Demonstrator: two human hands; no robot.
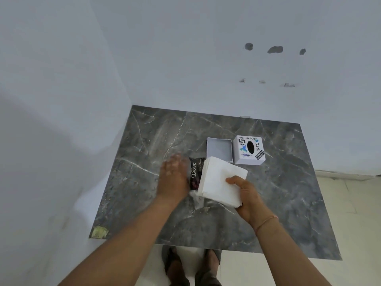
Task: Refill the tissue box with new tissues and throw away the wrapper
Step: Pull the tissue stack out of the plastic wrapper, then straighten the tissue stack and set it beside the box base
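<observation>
My right hand [248, 198] grips a thick stack of white tissues [220, 180] by its near right corner, holding it just above the table. The dark wrapper [194, 172], printed "Dove", lies under and left of the stack, with a clear plastic end [196, 198] sticking out toward me. My left hand [173, 178] is blurred, fingers spread, against the wrapper's left side; nothing is held in it. The open white tray of the tissue box [219, 149] stands empty behind the stack. Its white lid [249, 149], with stickers and an oval slot, sits right of the tray.
The grey marble table [278, 193] stands in a corner against white walls at the left and back. A yellowish sticker [99, 232] marks its near left corner. My feet [191, 265] show on the tiled floor below the near edge.
</observation>
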